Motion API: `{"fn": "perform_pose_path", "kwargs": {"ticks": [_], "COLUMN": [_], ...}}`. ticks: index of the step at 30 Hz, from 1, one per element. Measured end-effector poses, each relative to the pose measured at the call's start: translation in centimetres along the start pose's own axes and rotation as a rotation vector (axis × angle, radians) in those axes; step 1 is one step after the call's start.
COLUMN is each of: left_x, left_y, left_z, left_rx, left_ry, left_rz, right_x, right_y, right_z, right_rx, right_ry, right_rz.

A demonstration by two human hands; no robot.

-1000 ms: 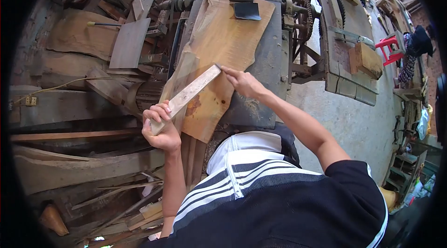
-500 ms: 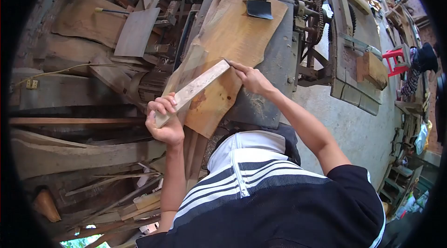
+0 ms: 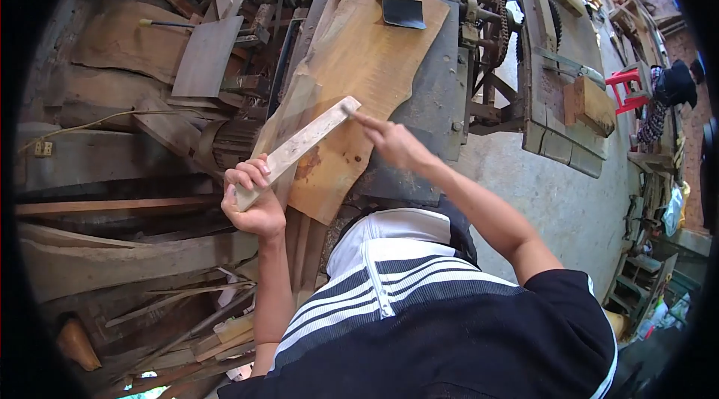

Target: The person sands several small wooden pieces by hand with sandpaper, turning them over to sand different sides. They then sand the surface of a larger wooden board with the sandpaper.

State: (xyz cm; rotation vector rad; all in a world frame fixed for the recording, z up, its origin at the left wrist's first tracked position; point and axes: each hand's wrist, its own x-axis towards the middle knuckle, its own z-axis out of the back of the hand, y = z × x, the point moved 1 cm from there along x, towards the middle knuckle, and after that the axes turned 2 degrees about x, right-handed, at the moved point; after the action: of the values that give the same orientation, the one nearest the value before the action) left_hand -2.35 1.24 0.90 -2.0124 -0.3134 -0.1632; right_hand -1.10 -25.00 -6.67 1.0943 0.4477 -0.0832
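Note:
My left hand [image 3: 255, 195] is wrapped round the lower end of a pale wooden strip [image 3: 303, 143], which slants up to the right above a large board. Close to the strip's far end is my right hand [image 3: 397, 143], blurred, its forefinger reaching to the wood and the other fingers curled in. A small grey smear shows at that fingertip; what it is cannot be made out. Beneath lies the wide, wavy-edged wooden board [image 3: 389, 62]. Two dark curled sheets [image 3: 403, 14] rest on its far part.
The board lies on a dark metal machine bed [image 3: 438, 92]. Right of it stands a saw table [image 3: 558, 118] with a wooden block [image 3: 592, 105]. A motor [image 3: 232, 143] and several stacked planks [image 3: 120, 251] are on the left. A red stool [image 3: 626, 92] stands farther right.
My right hand has shifted slightly left and down, its fingers now over the strip's end. The strip and left hand have shifted slightly left, as has the whole view.

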Motion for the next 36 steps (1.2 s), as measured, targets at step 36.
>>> {"fn": "perform_pose_path", "kwargs": {"ticks": [36], "left_x": [-1.3], "left_y": [0.7], "left_z": [0.6], "left_rx": [-0.051], "left_ry": [-0.044], "left_rz": [-0.006], "right_x": [-3.2], "right_y": [4.6], "right_z": [-1.7], "right_rx": [-0.322], "right_ry": [0.006], "right_rz": [0.273]}}
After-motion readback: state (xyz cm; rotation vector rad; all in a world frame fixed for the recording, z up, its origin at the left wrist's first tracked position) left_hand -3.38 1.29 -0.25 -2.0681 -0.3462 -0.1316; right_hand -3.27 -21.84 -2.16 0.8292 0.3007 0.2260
